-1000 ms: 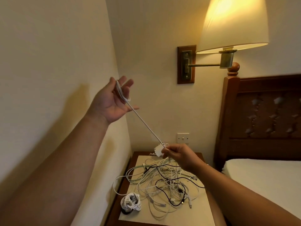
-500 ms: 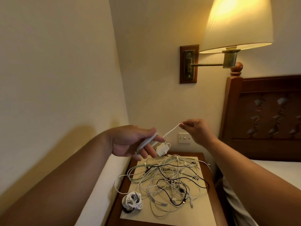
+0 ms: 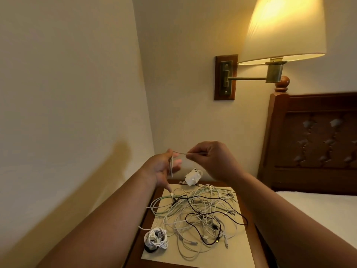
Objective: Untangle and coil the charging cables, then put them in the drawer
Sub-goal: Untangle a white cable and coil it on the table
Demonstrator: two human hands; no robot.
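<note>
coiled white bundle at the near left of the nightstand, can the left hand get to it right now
Probably not yet: the left hand holds loops of the white cable that the right hand pinches. The coiled bundle itself lies uncovered below the left forearm.

In my remote view, a mat (image 3: 237, 254) lies on the nightstand (image 3: 218, 184). The tangle (image 3: 199, 211) covers the mat's middle and far part. The coil (image 3: 156, 238) sits at its near-left corner, and the adapter (image 3: 192, 177) rests at the nightstand's far edge, behind the tangle. Above the far-left corner, a cable (image 3: 179, 152) runs between left hand (image 3: 162, 167) and right hand (image 3: 210, 161). Bed (image 3: 318, 209) and headboard (image 3: 313, 142) stand right of the nightstand, with the lamp (image 3: 284, 29) above.
</note>
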